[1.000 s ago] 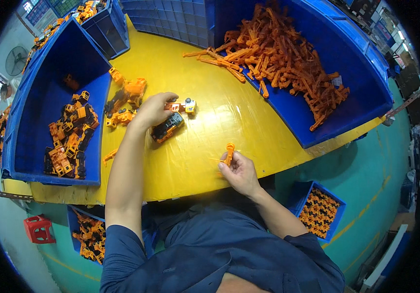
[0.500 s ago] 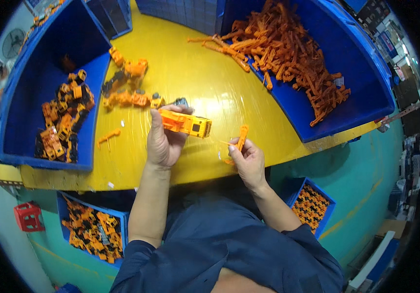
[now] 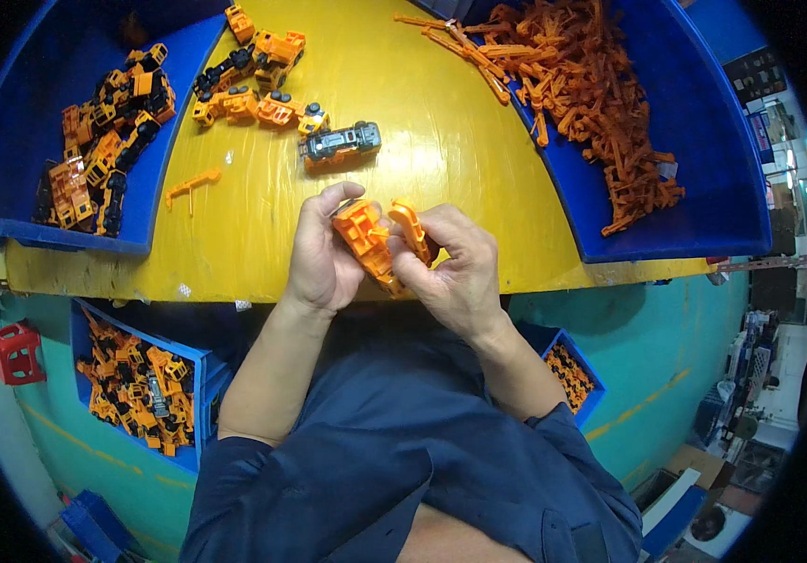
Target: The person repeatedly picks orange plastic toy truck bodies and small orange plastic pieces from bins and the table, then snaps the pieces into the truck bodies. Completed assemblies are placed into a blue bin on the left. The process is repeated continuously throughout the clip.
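Held in my left hand [image 3: 321, 258] is an orange and yellow toy truck [image 3: 358, 231], tilted, with its hollow upper side showing. My right hand [image 3: 458, 267] pinches an orange crane arm [image 3: 409, 227] close against the truck's right side. Whether the two parts are joined I cannot tell, as fingers hide where they meet. Beyond my hands, a dark toy chassis [image 3: 340, 143] lies wheels up on the yellow table. Several toy trucks [image 3: 277, 111] lie to its left, and a loose orange crane arm [image 3: 193, 186] sits nearer the left bin.
A blue bin [image 3: 174, 141] of toy trucks stands on the table's left; another blue bin [image 3: 718, 211] at the right is heaped with orange crane arms [image 3: 601, 122]. Below the yellow table [image 3: 235, 253] are two crates [image 3: 199, 375] of orange parts. A red stool [image 3: 19, 353] stands far left.
My hands have come together. The truck has been turned from lying sideways to tilted, and my right hand has brought the crane arm left against it. The view has shifted too.
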### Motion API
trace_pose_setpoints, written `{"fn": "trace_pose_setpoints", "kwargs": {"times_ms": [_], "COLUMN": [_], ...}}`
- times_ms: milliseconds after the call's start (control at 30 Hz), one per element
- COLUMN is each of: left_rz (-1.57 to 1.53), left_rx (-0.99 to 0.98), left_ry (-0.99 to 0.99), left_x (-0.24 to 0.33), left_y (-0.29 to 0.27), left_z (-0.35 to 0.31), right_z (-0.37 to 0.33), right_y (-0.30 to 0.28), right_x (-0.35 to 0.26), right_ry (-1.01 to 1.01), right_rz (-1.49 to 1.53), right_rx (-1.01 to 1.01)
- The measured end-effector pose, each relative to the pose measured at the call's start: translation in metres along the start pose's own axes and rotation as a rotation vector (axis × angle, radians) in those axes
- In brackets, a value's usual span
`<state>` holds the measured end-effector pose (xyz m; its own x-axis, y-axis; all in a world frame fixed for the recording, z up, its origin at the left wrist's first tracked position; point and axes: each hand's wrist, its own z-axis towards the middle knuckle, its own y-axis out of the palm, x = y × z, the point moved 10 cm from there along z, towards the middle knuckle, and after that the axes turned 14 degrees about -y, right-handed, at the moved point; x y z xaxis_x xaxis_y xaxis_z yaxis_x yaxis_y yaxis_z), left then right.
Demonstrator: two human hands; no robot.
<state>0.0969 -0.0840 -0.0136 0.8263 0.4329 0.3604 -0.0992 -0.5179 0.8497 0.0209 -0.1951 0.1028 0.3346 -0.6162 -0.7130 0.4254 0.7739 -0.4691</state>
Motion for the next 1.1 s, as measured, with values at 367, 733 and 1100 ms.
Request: {"fn": "trace_pose_setpoints", "kwargs": {"times_ms": [367,733,1100], "left_rz": [0.166,0.325,0.458], "left_rx": [-0.098,-0.023,-0.066], "left_ry": [-0.044,0.134,0.288], "left_x": [-0.010,-0.008,-0.006], "left_y": [0.006,0.010,0.022], "left_z": [-0.013,-0.023,-0.024], "right_z": [0.008,0.002,0.006], "right_y": [0.005,0.012,0.009], "right_x": [-0.036,-0.040,-0.044], "right_ry": [-0.342,-0.356,-0.315], "right_rz": [-0.215,-0.260,-0.340], "right_rx": [-0.204,-0.304,-0.375]}}
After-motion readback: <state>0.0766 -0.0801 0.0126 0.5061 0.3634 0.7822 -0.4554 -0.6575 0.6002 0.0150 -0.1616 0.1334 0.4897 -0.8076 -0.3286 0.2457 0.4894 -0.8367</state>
